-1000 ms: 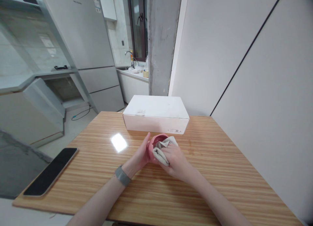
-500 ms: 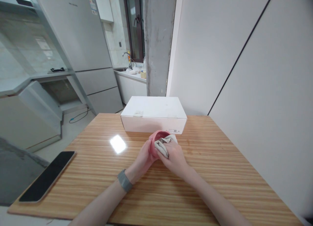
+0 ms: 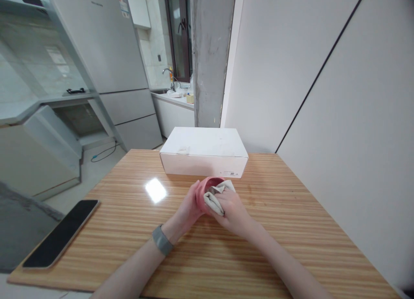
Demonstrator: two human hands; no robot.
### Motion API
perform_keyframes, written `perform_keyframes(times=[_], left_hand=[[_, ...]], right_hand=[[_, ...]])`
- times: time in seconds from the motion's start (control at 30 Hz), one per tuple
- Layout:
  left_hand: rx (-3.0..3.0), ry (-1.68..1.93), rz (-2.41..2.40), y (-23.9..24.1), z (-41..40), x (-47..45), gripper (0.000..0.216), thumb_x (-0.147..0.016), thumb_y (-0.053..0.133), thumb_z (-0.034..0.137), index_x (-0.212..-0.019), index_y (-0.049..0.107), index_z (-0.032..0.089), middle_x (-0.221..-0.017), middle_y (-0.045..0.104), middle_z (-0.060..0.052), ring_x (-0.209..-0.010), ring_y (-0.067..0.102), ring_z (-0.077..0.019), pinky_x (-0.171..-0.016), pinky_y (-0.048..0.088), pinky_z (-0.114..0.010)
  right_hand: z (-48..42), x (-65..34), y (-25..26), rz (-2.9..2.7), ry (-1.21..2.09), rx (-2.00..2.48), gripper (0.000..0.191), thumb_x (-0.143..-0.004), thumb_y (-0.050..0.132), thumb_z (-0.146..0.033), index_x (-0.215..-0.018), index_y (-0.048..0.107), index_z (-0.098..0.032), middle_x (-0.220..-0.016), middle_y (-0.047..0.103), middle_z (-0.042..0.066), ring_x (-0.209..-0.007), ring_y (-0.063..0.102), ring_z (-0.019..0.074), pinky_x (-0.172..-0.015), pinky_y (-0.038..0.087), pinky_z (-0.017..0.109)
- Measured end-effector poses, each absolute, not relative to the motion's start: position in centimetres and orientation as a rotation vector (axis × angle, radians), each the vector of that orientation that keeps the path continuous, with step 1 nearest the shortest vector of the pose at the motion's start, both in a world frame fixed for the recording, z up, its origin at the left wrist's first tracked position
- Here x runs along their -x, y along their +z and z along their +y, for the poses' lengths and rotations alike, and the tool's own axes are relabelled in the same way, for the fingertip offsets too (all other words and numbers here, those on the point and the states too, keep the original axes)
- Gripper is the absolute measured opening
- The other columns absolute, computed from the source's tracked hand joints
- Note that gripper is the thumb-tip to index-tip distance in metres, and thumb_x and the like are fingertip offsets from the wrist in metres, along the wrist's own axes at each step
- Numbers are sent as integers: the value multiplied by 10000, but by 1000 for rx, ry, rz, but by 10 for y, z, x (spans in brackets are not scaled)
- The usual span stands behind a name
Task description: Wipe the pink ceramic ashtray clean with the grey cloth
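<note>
A small pink cup rests on the wooden table, just in front of a white box. My left hand is wrapped round the cup's left side. With my right hand I press a crumpled beige cloth against the cup's rim and into its mouth. A grey band sits on my left wrist. Most of the cup is hidden by my hands and the cloth.
The closed white cardboard box lies at the far middle of the table. A black phone lies face up near the table's left edge. A white wall runs along the right side. A fridge and kitchen counter stand beyond.
The cloth has shifted a little over the cup's rim as my right hand rubs. My left hand keeps its hold on the cup. The view has dropped slightly.
</note>
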State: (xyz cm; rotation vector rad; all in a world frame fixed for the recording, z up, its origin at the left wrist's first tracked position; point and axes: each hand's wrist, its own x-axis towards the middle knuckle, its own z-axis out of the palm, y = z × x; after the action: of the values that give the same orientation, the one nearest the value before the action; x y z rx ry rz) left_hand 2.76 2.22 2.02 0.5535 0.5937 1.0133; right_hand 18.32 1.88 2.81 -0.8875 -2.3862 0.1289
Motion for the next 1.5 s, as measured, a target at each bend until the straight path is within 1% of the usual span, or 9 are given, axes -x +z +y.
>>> perform_keyframes(times=[0.1, 0.27, 0.63, 0.93, 1.03, 1.2, 1.27, 1.37, 1.5], left_hand=[[-690, 1125, 769, 15, 26, -23, 420, -868, 586, 445, -1091, 706, 111, -1083, 730, -106, -1006, 645, -241, -902, 450, -305], [-794, 1083, 992, 5, 28, -15, 418, -827, 635, 473, -1035, 728, 123, -995, 753, -96, -909, 671, -236, -766, 496, -286], [-601, 1054, 551, 5, 21, -27, 445, -870, 625, 402, -1240, 625, 155, -1249, 650, -144, -1167, 591, -279, -899, 515, -360], [-547, 1111, 485, 7, 16, -32, 314, -884, 612, 273, -1171, 658, 156, -1195, 679, -105, -1076, 619, -216, -908, 483, -311], [-496, 1076, 470, 11, 17, -31, 290, -906, 553, 279, -1142, 664, 152, -1119, 707, -93, -984, 651, -197, -837, 507, -297], [-412, 1011, 540, 11, 22, -27, 367, -915, 494, 424, -900, 712, 129, -716, 719, -55, -635, 648, -162, -626, 501, -259], [-415, 1021, 563, 11, 24, -26, 381, -914, 499, 434, -878, 714, 122, -692, 716, -54, -653, 656, -170, -674, 508, -267], [-453, 1035, 600, 11, 25, -27, 381, -912, 510, 423, -950, 713, 103, -838, 749, -83, -767, 680, -197, -777, 512, -296], [-481, 1097, 659, 9, 26, -30, 348, -905, 530, 396, -985, 712, 110, -951, 754, -85, -856, 678, -197, -854, 498, -306]], right_hand=[[14, -180, 31, -2409, 169, 867, 242, -927, 476, -288, -752, 611, -189, -715, 643, 61, -681, 522, 195, -681, 351, 337], [11, -175, 36, -2409, 254, 837, 220, -927, 479, -278, -757, 593, -198, -751, 649, 57, -705, 532, 193, -695, 369, 328], [20, -182, 31, -2248, 198, 994, 344, -960, 443, -323, -650, 538, -210, -658, 638, 43, -650, 525, 188, -651, 363, 317], [22, -182, 30, -2250, 144, 990, 326, -954, 432, -294, -671, 567, -204, -667, 644, 59, -667, 539, 198, -668, 379, 329], [23, -184, 29, -2304, 128, 951, 285, -933, 440, -241, -685, 575, -204, -670, 639, 55, -665, 534, 193, -668, 378, 329], [19, -183, 30, -2399, 94, 858, 196, -845, 505, -197, -654, 545, -213, -660, 624, 52, -652, 518, 201, -665, 388, 343], [15, -182, 30, -2450, 84, 813, 139, -795, 537, -178, -661, 543, -213, -667, 625, 54, -661, 517, 206, -677, 400, 350], [10, -179, 33, -2491, 67, 779, 100, -732, 572, -152, -658, 540, -210, -668, 624, 56, -669, 517, 207, -685, 407, 350], [9, -177, 35, -2482, 41, 774, 146, -796, 554, -174, -655, 545, -211, -652, 620, 47, -655, 515, 199, -687, 403, 344]])
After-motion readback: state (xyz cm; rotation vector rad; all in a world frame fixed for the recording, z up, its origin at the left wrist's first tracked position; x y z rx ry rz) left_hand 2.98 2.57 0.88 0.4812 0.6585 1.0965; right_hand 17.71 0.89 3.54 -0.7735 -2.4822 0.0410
